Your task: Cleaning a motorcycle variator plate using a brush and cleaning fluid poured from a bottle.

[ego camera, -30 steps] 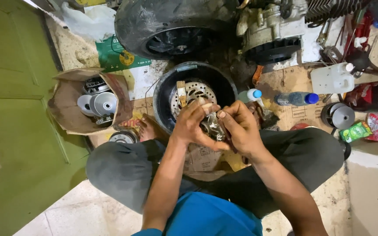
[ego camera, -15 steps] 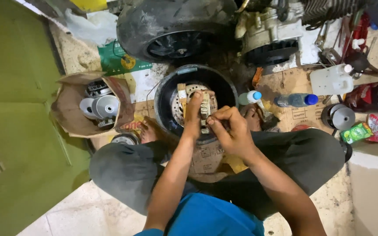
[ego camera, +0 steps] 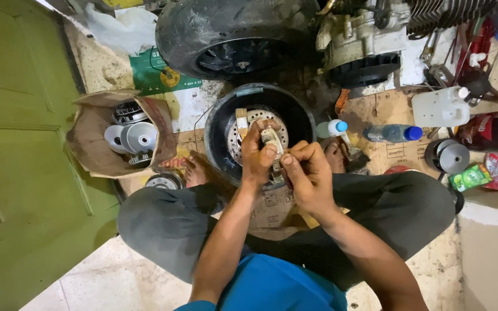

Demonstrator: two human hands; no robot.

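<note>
The work happens on a stained concrete floor [ego camera: 116,282] spread with flattened cardboard [ego camera: 387,109], beside a green door [ego camera: 18,173]. A scooter tyre [ego camera: 231,34] and a finned engine [ego camera: 370,34] lie at the top; an open cardboard box [ego camera: 96,150] of metal pulley parts sits to the left, and a white jug [ego camera: 440,106] and a blue-capped bottle [ego camera: 393,133] to the right. The person sits cross-legged with a small wheel [ego camera: 260,129], tyre and brake disc, lying flat just ahead of the knees. Both hands meet above the wheel's near edge. The left hand [ego camera: 257,152] has its fingers curled around a small metal brake part [ego camera: 272,141], which pokes out above the thumb. The right hand [ego camera: 306,173] pinches the same part from below with fingers bent tight against it.
</note>
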